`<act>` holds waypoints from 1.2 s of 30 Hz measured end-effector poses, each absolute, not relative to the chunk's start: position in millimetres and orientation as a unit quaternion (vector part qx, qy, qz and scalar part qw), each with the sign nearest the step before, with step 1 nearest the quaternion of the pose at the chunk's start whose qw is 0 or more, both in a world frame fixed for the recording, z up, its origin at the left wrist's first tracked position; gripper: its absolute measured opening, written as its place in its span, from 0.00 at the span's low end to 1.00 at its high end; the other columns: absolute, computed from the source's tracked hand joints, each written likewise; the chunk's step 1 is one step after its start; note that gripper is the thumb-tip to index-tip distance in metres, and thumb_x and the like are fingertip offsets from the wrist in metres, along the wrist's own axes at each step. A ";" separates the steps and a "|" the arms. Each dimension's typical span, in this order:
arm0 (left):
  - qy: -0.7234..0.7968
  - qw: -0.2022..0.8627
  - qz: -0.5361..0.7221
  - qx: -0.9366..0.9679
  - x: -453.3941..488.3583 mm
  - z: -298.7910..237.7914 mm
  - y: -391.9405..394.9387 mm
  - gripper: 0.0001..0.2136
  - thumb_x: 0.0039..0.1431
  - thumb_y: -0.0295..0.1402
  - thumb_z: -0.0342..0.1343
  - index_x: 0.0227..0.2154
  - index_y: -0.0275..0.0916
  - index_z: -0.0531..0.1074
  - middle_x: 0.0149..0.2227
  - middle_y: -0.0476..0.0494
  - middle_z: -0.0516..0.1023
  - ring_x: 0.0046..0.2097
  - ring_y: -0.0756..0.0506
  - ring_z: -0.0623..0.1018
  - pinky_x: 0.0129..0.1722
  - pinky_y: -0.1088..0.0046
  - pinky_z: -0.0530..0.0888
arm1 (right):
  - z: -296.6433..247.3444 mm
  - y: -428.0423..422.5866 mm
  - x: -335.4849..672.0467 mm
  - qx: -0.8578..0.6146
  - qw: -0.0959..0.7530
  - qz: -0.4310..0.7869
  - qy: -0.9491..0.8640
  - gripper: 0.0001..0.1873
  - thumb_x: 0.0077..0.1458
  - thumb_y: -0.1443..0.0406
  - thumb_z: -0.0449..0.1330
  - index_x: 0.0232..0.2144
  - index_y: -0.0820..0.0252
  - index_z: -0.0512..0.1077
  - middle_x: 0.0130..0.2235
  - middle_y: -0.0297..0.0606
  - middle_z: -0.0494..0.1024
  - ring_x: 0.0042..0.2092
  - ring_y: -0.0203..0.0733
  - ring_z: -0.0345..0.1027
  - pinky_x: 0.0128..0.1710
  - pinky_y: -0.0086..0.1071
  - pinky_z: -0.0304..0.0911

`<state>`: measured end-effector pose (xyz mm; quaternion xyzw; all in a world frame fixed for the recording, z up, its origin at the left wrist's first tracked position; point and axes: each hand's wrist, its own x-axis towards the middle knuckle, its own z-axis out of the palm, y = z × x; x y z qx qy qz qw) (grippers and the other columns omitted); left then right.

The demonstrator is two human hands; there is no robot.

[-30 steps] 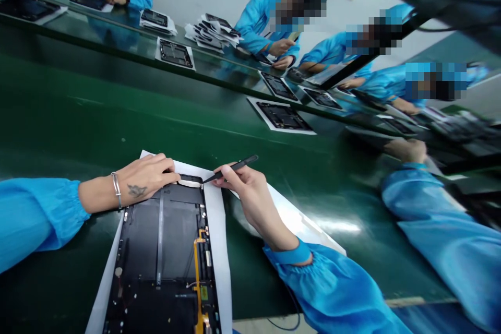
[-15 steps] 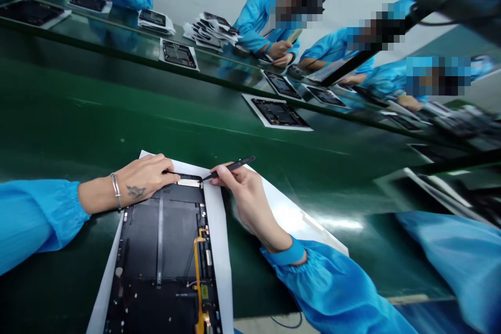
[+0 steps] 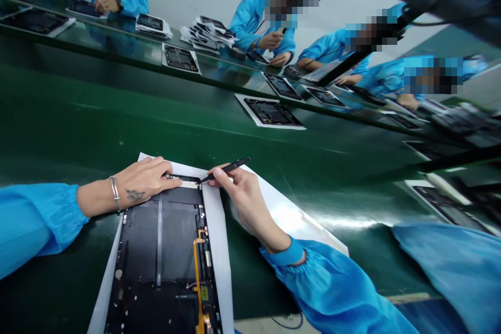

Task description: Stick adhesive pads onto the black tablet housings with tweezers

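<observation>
An opened black tablet chassis [image 3: 164,255] with an orange flex cable lies on a white sheet [image 3: 219,250] on the green belt. My left hand [image 3: 143,183] rests on its top left corner, fingers pressed together on the top edge strip. My right hand [image 3: 238,188] pinches black tweezers [image 3: 227,168], whose tip touches the chassis's top edge close to my left fingertips.
The green conveyor belt [image 3: 117,115] runs across the view. More chassis on white sheets [image 3: 270,112] lie on the far side, with a stack [image 3: 207,31] behind. Several people in blue coats work opposite. A neighbour's blue sleeve [image 3: 450,271] is at the right.
The pale strip at the chassis's top edge no longer shows; a dark strip lies there. The neighbour's hand at right has drawn back out of sight. My hands stay nearly in place.
</observation>
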<state>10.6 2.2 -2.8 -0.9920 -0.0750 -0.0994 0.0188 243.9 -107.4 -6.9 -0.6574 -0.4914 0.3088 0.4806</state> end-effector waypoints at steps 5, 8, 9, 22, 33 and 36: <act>-0.084 0.037 -0.061 -0.994 13.2 2.2 0.5 0.17 0.70 0.26 0.47 0.56 0.46 0.70 0.43 0.42 0.73 0.39 0.44 0.69 0.37 0.70 0.64 | -6.3 -106.3 243.0 -0.657 0.479 0.306 -0.496 0.25 0.51 0.42 0.63 0.30 0.59 0.76 0.30 0.40 0.80 0.34 0.47 0.76 0.35 0.38 0.70; -0.089 0.044 -0.038 -0.994 14.6 4.8 -1.0 0.17 0.69 0.26 0.48 0.58 0.46 0.69 0.44 0.41 0.72 0.39 0.44 0.69 0.37 0.69 0.64 | -7.1 -105.1 243.2 -0.657 0.482 0.309 -0.491 0.26 0.50 0.42 0.63 0.30 0.59 0.76 0.31 0.40 0.80 0.33 0.47 0.76 0.36 0.38 0.71; -0.091 0.044 -0.034 -0.994 14.8 5.2 -1.4 0.17 0.70 0.26 0.48 0.58 0.46 0.69 0.44 0.41 0.72 0.40 0.44 0.69 0.37 0.69 0.64 | -7.7 -104.7 243.5 -0.655 0.483 0.310 -0.491 0.26 0.50 0.42 0.64 0.30 0.59 0.76 0.31 0.40 0.79 0.33 0.47 0.76 0.36 0.38 0.71; -0.097 0.042 -0.035 -0.994 14.7 4.9 -1.5 0.18 0.71 0.26 0.46 0.59 0.47 0.68 0.43 0.41 0.72 0.39 0.44 0.68 0.36 0.69 0.64 | -13.1 -105.1 244.1 -0.622 0.544 0.344 -0.446 0.24 0.50 0.44 0.67 0.31 0.59 0.78 0.31 0.38 0.78 0.33 0.42 0.75 0.39 0.38 0.71; -0.096 0.049 -0.022 -0.994 15.7 6.6 -1.4 0.18 0.70 0.27 0.46 0.59 0.48 0.68 0.44 0.42 0.72 0.39 0.44 0.69 0.37 0.70 0.64 | -13.3 -104.4 247.5 -0.640 0.502 0.295 -0.501 0.23 0.54 0.45 0.63 0.30 0.59 0.77 0.30 0.39 0.79 0.33 0.45 0.75 0.35 0.37 0.70; -0.091 0.058 0.006 -0.994 19.8 10.6 -2.0 0.21 0.70 0.26 0.47 0.62 0.49 0.66 0.44 0.41 0.72 0.39 0.44 0.69 0.35 0.70 0.65 | -12.2 -102.4 249.8 -0.643 0.522 0.284 -0.483 0.23 0.53 0.45 0.63 0.31 0.59 0.78 0.30 0.39 0.80 0.34 0.46 0.76 0.39 0.40 0.71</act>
